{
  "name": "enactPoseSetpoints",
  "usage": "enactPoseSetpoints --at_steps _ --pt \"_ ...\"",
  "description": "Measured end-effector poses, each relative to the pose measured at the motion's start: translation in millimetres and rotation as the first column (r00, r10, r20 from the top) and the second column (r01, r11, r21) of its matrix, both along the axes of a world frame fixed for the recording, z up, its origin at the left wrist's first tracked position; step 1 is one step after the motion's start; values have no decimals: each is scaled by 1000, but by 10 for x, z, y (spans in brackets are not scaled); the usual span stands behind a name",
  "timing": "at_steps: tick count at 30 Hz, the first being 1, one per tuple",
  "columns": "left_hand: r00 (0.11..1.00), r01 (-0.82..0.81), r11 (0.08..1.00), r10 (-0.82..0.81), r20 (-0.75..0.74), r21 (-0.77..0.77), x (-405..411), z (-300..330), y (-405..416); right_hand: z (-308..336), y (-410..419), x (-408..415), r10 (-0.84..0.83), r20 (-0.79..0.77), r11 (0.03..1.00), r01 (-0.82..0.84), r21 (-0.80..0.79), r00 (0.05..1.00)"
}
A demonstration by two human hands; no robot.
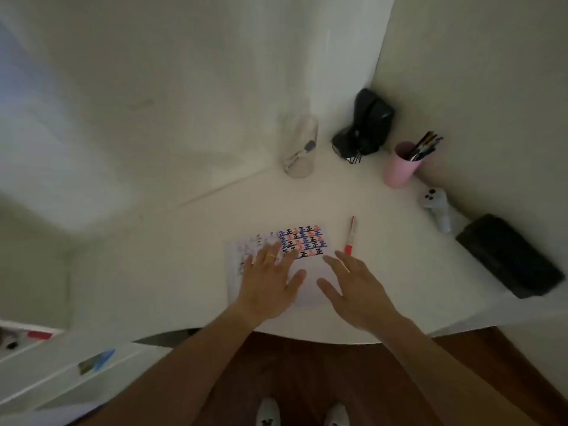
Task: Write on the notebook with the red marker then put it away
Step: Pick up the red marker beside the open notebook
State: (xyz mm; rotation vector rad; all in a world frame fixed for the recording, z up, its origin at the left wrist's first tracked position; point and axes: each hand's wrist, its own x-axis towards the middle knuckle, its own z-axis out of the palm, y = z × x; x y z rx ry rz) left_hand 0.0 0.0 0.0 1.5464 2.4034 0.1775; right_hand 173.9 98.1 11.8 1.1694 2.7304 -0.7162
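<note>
The notebook (310, 238) lies open on the white desk, its upper part filled with rows of red, blue and black marks. My left hand (270, 281) rests flat on its left page, fingers spread, a ring on one finger. Just to the right of the notebook lies the red marker (350, 236), pointing away from me, capped end nearest. My right hand (353, 287) hovers open over the notebook's lower right corner, its fingertips a short way below the marker and not touching it.
A pink cup (401, 167) holding pens stands at the back right, beside a black object (365, 127) in the corner. A clear glass jar (299, 149) stands at the back. A white controller (436, 207) and a black case (507, 256) lie along the right wall.
</note>
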Motion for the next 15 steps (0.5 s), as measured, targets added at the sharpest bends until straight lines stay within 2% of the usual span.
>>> enactPoseSetpoints --at_steps 4,8,15 --pt "992 -28 993 42 -121 116 -11 -585 105 -695 142 -95 -20 -67 990 28 135 998" --pt "983 -4 971 47 -175 241 17 -1015 58 -1271 145 -55 2 -165 959 45 280 986" --pt "973 5 915 88 -211 403 63 -1305 14 -1558 113 -43 32 -316 882 122 456 948"
